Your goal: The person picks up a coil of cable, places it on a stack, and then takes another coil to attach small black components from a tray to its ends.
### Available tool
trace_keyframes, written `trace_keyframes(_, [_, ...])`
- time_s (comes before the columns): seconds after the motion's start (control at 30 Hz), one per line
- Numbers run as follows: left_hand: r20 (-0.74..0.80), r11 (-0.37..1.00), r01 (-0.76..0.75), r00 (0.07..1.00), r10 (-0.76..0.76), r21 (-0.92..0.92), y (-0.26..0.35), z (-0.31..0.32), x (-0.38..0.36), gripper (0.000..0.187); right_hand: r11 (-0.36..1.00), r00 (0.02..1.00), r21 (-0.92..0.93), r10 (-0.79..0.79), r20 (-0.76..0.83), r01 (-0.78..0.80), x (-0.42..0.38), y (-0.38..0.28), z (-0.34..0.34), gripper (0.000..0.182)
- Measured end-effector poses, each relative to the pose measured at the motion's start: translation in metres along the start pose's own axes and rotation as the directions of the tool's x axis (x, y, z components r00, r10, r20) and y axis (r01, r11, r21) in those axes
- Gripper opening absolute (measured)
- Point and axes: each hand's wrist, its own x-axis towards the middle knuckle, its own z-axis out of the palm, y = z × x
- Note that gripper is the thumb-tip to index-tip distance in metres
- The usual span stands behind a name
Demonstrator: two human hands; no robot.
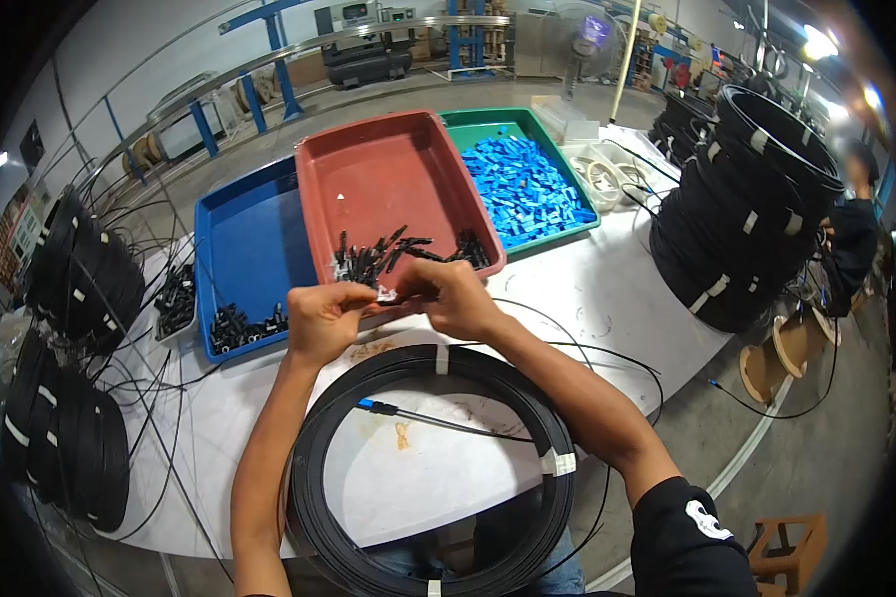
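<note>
In front of the red tray (408, 139), my left hand (324, 320) is closed in a pinch on a small white-and-black piece (386, 296). Across from it my right hand (456, 300) is closed too, its fingertips at the other end of that piece. Its exact kind is too small to make out. Below my forearms lies a coil of black cable (314, 453), bound with white tape. One cable end with a blue-tipped connector (373, 406) rests inside the ring. Slim black connector parts (363, 261) are heaped at the near end of the red tray.
A blue tray (249, 224) with black parts stands left, a green tray (453, 121) of blue pieces (528, 189) right. Stacked black coils (737, 219) rise at right, more coils (65, 438) at left. Loose cables cross the white table (657, 298). Another person (851, 234) is far right.
</note>
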Motion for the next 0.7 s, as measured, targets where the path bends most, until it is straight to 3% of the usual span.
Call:
trace_keyframes(0.03, [-0.024, 1.0, -0.007, 1.0, 0.008, 0.02, -0.007, 0.003, -0.004, 0.015, 1.0, 1.0, 0.001, 0.02, 0.01, -0.02, 0.0, 0.0, 0.001, 0.027])
trace_keyframes(0.1, [0.015, 0.989, 0.132, 0.991, -0.131, -0.062, -0.015, 0.005, -0.005, 0.018, 0.999, 1.0, 0.035, -0.001, -0.009, 0.001, 0.001, 0.012, 0.005, 0.023])
trace_keyframes(0.23, [0.16, 0.983, 0.178, 0.97, -0.183, 0.048, -0.011, -0.013, 0.016, 0.03, 0.995, 0.994, 0.026, -0.102, 0.043, 0.101, 0.0, 0.016, 0.008, 0.014])
trace_keyframes(0.3, [0.288, 0.985, 0.172, 0.944, -0.162, -0.009, -0.015, -0.021, 0.034, 0.039, 0.999, 0.984, 0.001, -0.044, 0.176, 0.044, -0.001, 0.017, 0.003, 0.021])
trace_keyframes(0.33, [0.367, 0.947, 0.285, 0.905, -0.216, -0.146, -0.022, -0.02, 0.044, 0.041, 0.999, 0.984, -0.005, -0.034, 0.173, 0.036, -0.002, 0.02, 0.004, 0.018])
trace_keyframes(0.4, [0.388, 0.937, 0.314, 0.891, -0.234, -0.157, -0.029, -0.009, 0.066, 0.039, 0.995, 0.985, -0.056, -0.067, 0.161, 0.077, -0.005, 0.04, 0.013, 0.015])
trace_keyframes(0.43, [0.401, 0.924, 0.345, 0.879, -0.257, -0.164, -0.03, -0.003, 0.077, 0.037, 0.999, 0.982, -0.025, -0.016, 0.188, 0.021, -0.007, 0.035, 0.011, 0.015])
trace_keyframes(0.57, [0.484, 0.946, 0.319, 0.838, -0.252, -0.061, -0.031, 0.032, 0.118, 0.013, 1.0, 0.981, -0.006, -0.023, 0.191, 0.025, -0.008, 0.037, 0.016, 0.02])
trace_keyframes(0.6, [0.448, 0.967, 0.217, 0.884, -0.137, -0.133, -0.03, 0.043, 0.127, 0.01, 0.999, 0.984, -0.008, -0.031, 0.177, 0.033, -0.01, 0.04, 0.017, 0.021])
trace_keyframes(0.63, [0.459, 0.989, 0.125, 0.885, -0.076, -0.077, -0.035, 0.054, 0.136, 0.011, 0.999, 0.986, -0.005, -0.033, 0.162, 0.034, -0.01, 0.037, 0.016, 0.023])
trace_keyframes(0.7, [0.472, 0.993, 0.113, 0.877, -0.091, -0.019, -0.039, 0.072, 0.151, 0.013, 0.997, 0.978, 0.036, 0.066, 0.196, -0.074, -0.012, 0.032, 0.011, 0.029])
